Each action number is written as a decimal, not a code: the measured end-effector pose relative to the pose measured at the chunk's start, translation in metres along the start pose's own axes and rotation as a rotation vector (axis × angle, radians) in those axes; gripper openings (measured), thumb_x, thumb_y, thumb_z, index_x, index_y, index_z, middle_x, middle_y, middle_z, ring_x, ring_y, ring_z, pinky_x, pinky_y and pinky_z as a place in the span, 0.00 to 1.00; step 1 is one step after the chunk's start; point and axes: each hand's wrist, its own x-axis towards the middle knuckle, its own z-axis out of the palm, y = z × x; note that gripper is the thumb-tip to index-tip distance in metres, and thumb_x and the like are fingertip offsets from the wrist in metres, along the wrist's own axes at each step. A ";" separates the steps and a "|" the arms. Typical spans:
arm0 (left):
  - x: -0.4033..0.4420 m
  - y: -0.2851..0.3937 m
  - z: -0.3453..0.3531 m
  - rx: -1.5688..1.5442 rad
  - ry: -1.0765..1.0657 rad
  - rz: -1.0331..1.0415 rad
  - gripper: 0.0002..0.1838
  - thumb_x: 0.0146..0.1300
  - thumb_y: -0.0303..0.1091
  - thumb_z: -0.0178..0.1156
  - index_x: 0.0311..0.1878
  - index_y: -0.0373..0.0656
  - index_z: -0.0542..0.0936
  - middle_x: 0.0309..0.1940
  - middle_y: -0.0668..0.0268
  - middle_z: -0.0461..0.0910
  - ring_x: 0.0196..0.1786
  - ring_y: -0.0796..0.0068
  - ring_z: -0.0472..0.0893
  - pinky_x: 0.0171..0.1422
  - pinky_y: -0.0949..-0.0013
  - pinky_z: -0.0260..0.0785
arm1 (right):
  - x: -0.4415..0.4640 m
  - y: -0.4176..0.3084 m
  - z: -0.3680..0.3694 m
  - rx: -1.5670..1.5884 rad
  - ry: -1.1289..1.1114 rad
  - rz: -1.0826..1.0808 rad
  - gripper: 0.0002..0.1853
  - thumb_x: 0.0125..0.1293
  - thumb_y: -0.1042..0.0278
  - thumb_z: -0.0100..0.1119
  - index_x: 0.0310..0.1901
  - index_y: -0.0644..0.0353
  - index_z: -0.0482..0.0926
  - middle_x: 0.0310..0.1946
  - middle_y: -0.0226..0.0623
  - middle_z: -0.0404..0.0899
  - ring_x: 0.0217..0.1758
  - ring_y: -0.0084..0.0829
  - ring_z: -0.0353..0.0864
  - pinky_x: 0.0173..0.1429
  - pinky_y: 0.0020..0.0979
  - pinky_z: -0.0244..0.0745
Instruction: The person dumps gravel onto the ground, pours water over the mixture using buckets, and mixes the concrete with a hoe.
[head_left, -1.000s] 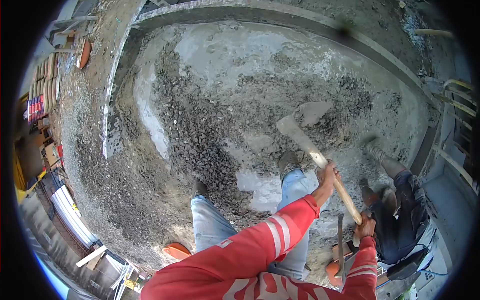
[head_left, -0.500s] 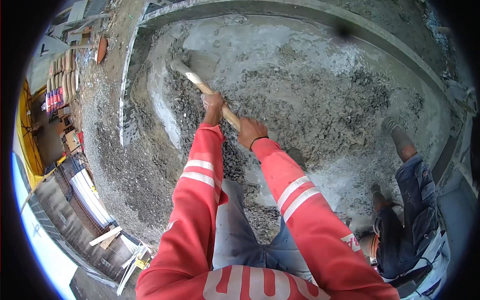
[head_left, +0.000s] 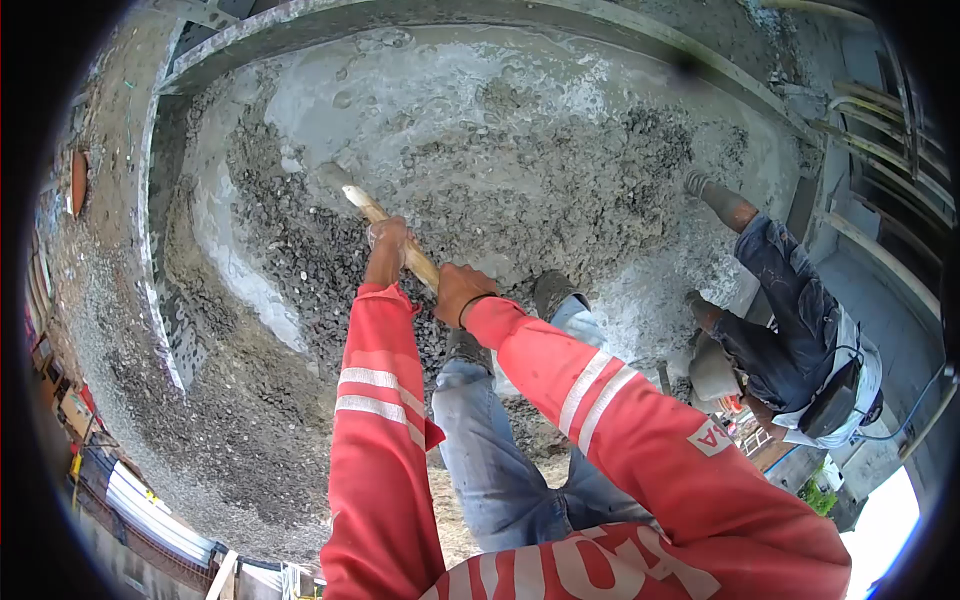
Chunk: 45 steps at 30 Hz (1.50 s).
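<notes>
Handle [head_left: 421, 266] sits in a 2-hand grip: left hand [head_left: 388, 241] wrapped farther out, right hand [head_left: 462, 289] clasping the near end. It slants over gravelly mix [head_left: 320, 255]. Best: hands spaced, strokes low, clear of boots [head_left: 554, 292].

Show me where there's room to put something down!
The barest spot is the dirt between the left board and the orange thing. The grey patch between the top board and the stones is open too, but looks wet. It's crowded by the left hand and right hand on the wooden handle, and at the right, where another person's legs are.
</notes>
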 end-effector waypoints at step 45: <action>-0.405 -0.120 0.383 -0.894 -0.036 -0.229 0.08 0.60 0.27 0.59 0.39 0.41 0.69 0.16 0.69 0.69 0.13 0.78 0.70 0.14 0.72 0.63 | -0.297 0.555 0.048 -0.237 0.260 0.033 0.18 0.43 0.73 0.63 0.39 0.56 0.72 0.27 0.50 0.78 0.33 0.56 0.79 0.40 0.51 0.72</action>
